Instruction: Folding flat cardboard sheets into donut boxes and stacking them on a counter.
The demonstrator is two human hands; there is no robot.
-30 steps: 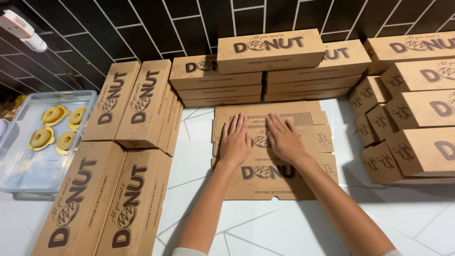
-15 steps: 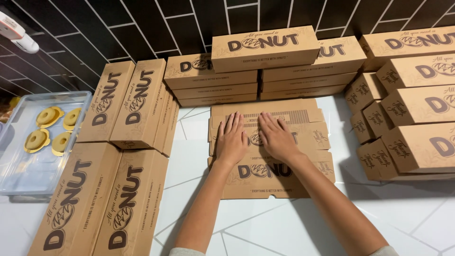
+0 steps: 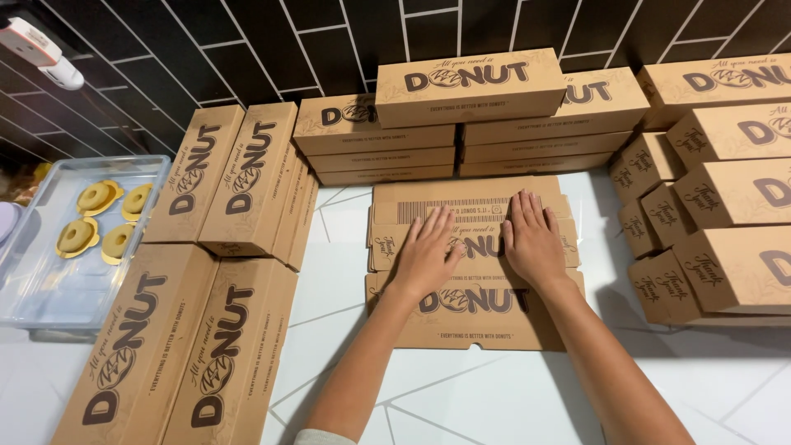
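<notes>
a flattened brown cardboard box (image 3: 474,309) is laid on the white tiled table (image 3: 494,395), and both hands are pressed flat on it, palms down, fingers stretched and slightly spread, nothing clamped. the left hand (image 3: 428,251) and the right hand (image 3: 534,239) are set side by side with a narrow gap between them, over the middle of the sheet. the near edge of the flat box is left free, and open table is seen in front of it, crossed only by the two forearms. the far edge is tucked close under a stack of folded boxes (image 3: 387,140) along the black tiled wall (image 3: 247,49). on the left, long closed boxes (image 3: 222,189) are stood near the sheet, with a strip of bare table between; two more (image 3: 177,354) are laid nearer the viewer. on the right, a pile of closed boxes (image 3: 717,222) is crowded just beside the sheet's edge. further left, a clear plastic tray (image 3: 49,288) is seen holding yellow ring-shaped pieces (image 3: 97,198). a white device (image 3: 37,49) is fixed high on the wall.
</notes>
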